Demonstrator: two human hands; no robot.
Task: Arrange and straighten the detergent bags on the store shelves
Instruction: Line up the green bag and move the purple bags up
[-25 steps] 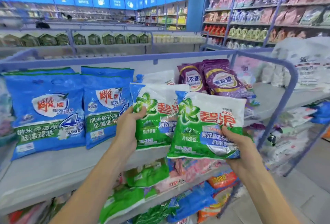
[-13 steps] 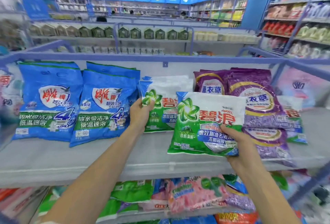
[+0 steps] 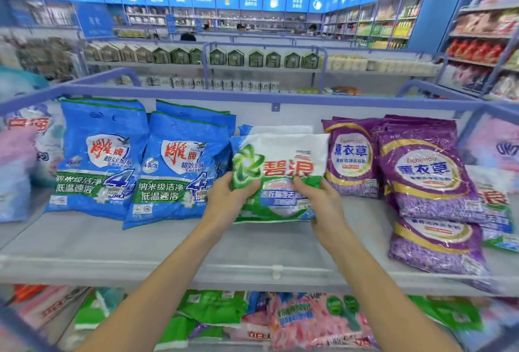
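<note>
1. Gripping the green-and-white detergent bag (image 3: 280, 166), the left hand (image 3: 229, 200) and right hand (image 3: 323, 205) were closed on its lower corners, apparently to square it.
2. Bag stood leaning on the shelf (image 3: 168, 250), against a like bag behind.
3. Blue bags (image 3: 140, 160) flanked left; purple bags (image 3: 415, 177) right, one slumped.

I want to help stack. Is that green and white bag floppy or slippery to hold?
Probably floppy: the green and white bag creases where both hands, left hand and right hand, pinch it. Its shiny plastic looks a bit slippery. Stuffed plump, it may feel heavy.
</note>
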